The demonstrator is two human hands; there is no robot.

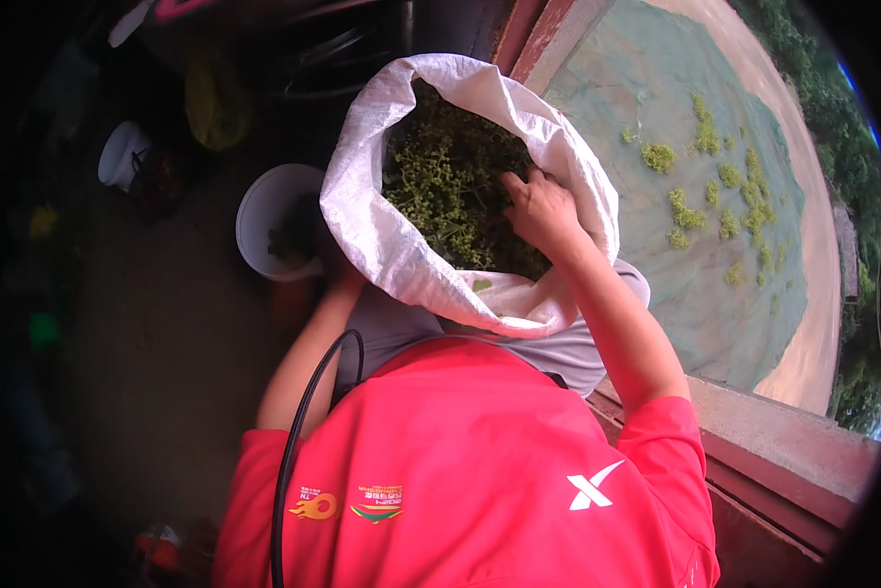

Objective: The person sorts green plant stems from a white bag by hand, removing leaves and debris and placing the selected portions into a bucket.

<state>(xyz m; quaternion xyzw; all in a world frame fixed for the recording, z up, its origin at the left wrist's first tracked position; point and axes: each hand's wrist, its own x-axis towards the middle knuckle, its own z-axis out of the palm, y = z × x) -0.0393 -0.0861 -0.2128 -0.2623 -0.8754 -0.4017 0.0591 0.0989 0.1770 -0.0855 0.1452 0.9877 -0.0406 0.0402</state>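
Observation:
A white woven sack (372, 235) stands with its mouth wide and its rim rolled out, between my legs. Inside lie many sprigs with clusters of small green berries (450, 176). My right hand (545, 211) reaches over the near right side of the rim into the sack. Its fingers are curled against the sprigs at the right inner wall; what they grip, if anything, is hidden. My left forearm (308, 363) runs up to the sack's left outer side. There the sack and shadow cover my left hand, so its fingers do not show.
A white bucket (254, 220) with something dark green in it stands left of the sack. Further left are a smaller white bucket (119, 157) and a yellow bag (215, 98). Past the door sill (754, 431), green clusters (685, 211) lie spread on a green sheet (646, 294). A black cable (289, 470) crosses my left side.

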